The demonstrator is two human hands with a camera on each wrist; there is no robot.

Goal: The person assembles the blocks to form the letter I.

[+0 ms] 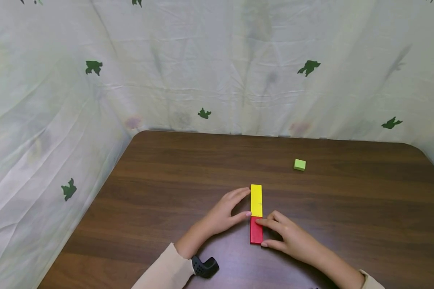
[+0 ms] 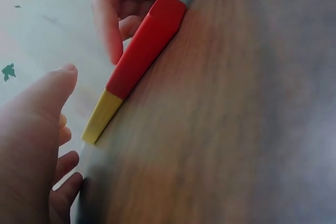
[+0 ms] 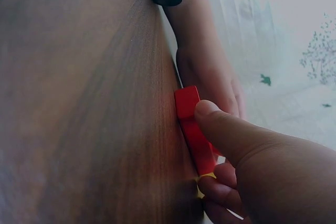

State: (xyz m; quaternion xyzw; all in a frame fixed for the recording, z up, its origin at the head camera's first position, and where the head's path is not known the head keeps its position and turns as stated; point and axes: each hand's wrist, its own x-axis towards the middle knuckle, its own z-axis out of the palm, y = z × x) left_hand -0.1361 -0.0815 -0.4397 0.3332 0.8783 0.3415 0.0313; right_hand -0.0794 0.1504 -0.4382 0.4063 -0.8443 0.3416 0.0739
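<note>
red block abuts yellow block | hands: right touching, left unclear

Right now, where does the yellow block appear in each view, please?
Head: the yellow block is below and right of centre.
Left wrist: the yellow block, left of centre, slightly below.
Right wrist: only a yellow sliver shows, lower right of centre.
Shared landmark: the red block adjoining it.

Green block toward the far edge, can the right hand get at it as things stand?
Probably yes: nothing stands between the right hand and the green block, though that hand's fingers would first have to leave the red block and reach farther forward.
</note>
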